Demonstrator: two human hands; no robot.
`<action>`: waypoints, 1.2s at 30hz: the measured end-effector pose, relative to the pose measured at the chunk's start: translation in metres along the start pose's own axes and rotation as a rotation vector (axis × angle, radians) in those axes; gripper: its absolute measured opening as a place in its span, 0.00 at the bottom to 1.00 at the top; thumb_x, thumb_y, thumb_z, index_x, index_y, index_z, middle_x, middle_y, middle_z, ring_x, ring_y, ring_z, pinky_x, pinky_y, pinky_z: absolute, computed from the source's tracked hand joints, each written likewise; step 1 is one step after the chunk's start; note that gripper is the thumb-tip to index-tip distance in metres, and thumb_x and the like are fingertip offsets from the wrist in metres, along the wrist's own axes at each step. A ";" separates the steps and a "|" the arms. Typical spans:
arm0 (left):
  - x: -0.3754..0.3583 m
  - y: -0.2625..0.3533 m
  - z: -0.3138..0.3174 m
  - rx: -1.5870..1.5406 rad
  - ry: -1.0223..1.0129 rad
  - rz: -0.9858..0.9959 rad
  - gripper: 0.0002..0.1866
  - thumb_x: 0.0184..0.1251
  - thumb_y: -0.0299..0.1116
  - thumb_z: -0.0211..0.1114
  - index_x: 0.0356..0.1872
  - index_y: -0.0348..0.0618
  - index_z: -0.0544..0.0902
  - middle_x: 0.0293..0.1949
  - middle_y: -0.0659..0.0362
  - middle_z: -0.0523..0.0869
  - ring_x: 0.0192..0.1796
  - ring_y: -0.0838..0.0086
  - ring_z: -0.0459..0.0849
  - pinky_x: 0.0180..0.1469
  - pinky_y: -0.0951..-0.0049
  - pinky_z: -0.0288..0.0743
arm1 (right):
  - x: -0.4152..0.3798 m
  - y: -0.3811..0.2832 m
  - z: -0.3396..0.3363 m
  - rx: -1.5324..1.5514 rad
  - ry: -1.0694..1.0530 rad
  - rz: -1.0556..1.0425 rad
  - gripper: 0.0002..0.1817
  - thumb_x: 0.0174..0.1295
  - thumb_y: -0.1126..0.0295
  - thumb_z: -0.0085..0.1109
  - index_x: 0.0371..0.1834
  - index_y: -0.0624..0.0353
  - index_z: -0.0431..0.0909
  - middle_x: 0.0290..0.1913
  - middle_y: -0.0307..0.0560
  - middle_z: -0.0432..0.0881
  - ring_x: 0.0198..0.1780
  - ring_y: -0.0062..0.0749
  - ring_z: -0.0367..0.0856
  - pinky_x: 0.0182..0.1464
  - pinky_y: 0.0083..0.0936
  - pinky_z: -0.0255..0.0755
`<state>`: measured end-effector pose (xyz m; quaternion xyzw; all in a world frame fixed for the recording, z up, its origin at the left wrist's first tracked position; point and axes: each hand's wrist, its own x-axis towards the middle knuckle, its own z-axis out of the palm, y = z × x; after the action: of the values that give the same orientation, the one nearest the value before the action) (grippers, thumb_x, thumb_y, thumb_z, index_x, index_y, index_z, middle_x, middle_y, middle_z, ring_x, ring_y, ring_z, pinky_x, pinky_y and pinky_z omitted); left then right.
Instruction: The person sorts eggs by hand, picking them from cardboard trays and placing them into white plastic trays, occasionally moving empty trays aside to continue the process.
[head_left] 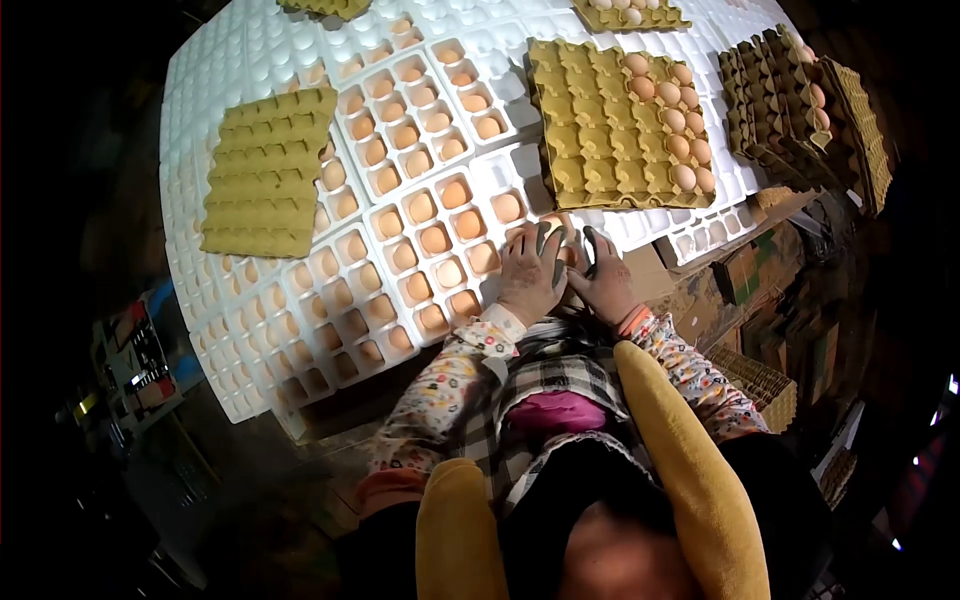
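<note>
My left hand (530, 272), in a thin glove with dark fingertips, is curled over an egg (550, 224) at the near edge of a white foam tray (483, 187). Just beside it, my right hand (606, 285) is gloved the same way, its fingers bent down at the tray's edge. What lies under the right fingers is hidden. Brown eggs (433, 239) sit singly in the square cells left of my hands. Beyond my hands, a yellowish pulp egg tray (590, 130) rests on the foam, with eggs (684, 178) only along its right side.
An olive pulp tray (268, 172) lies on the foam at left. Stacked pulp trays (775, 100) with some eggs stand at right. More pulp trays lie at the far edge. Below the right edge are cardboard (648, 272) and another stack of trays (755, 385).
</note>
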<state>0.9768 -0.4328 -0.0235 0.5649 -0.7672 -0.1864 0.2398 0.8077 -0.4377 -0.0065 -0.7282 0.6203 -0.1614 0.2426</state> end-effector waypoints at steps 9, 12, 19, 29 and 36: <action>0.026 0.027 -0.022 -0.248 0.154 -0.160 0.25 0.63 0.32 0.64 0.60 0.36 0.72 0.56 0.46 0.75 0.58 0.51 0.74 0.61 0.57 0.69 | 0.022 0.047 0.000 0.281 0.311 -0.113 0.26 0.63 0.70 0.58 0.63 0.66 0.66 0.59 0.63 0.70 0.59 0.56 0.71 0.62 0.38 0.67; 0.083 0.083 -0.047 -0.290 0.233 0.033 0.24 0.60 0.26 0.66 0.58 0.36 0.73 0.51 0.47 0.79 0.54 0.51 0.76 0.59 0.58 0.71 | 0.016 0.059 -0.045 0.628 0.278 -0.026 0.25 0.63 0.69 0.58 0.62 0.66 0.69 0.57 0.60 0.73 0.59 0.49 0.75 0.61 0.35 0.69; 0.202 0.150 0.044 0.164 -0.227 0.212 0.28 0.59 0.44 0.66 0.61 0.50 0.74 0.51 0.48 0.78 0.49 0.56 0.81 0.51 0.58 0.76 | 0.061 0.156 -0.188 0.298 0.274 -0.047 0.29 0.56 0.70 0.61 0.63 0.57 0.70 0.57 0.55 0.74 0.56 0.46 0.76 0.59 0.35 0.71; 0.231 0.119 0.033 -1.717 0.020 -0.643 0.18 0.70 0.41 0.60 0.53 0.41 0.76 0.40 0.58 0.83 0.37 0.70 0.83 0.34 0.71 0.80 | 0.126 0.202 -0.223 1.065 -0.249 0.085 0.17 0.65 0.65 0.54 0.52 0.64 0.78 0.48 0.46 0.81 0.47 0.31 0.83 0.49 0.29 0.77; 0.255 0.158 0.035 0.144 -0.294 -0.274 0.34 0.52 0.52 0.72 0.59 0.48 0.77 0.45 0.49 0.83 0.46 0.57 0.84 0.47 0.59 0.78 | 0.162 0.181 -0.232 -0.097 -0.327 -0.154 0.35 0.54 0.55 0.66 0.64 0.53 0.67 0.55 0.54 0.74 0.54 0.49 0.79 0.54 0.40 0.75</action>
<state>0.7703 -0.6300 0.0763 0.6465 -0.7211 -0.2425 0.0568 0.5630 -0.6527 0.0747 -0.8008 0.5222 -0.0287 0.2919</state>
